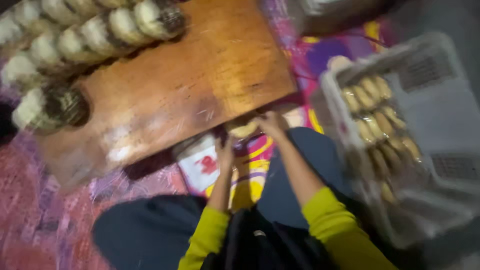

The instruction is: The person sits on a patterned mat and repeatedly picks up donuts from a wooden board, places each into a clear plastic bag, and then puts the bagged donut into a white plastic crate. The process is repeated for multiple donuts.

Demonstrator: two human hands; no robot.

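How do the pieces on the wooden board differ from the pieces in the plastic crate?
The pieces on the wooden board look whitish with dark ends; the pieces in the plastic crate look golden-brown. The board ones lie on an open flat surface; the crate ones sit inside walls. Both lie in rows. The blur hides finer detail.

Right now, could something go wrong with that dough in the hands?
Maybe. Both hands, the left hand and the right hand, hold the pale dough piece past the edge of the wooden board, above the patterned mat, so it could drop there. The filled cases sit close to the board's far edge and might get nudged off. The picture is blurry, so the grip is hard to judge.
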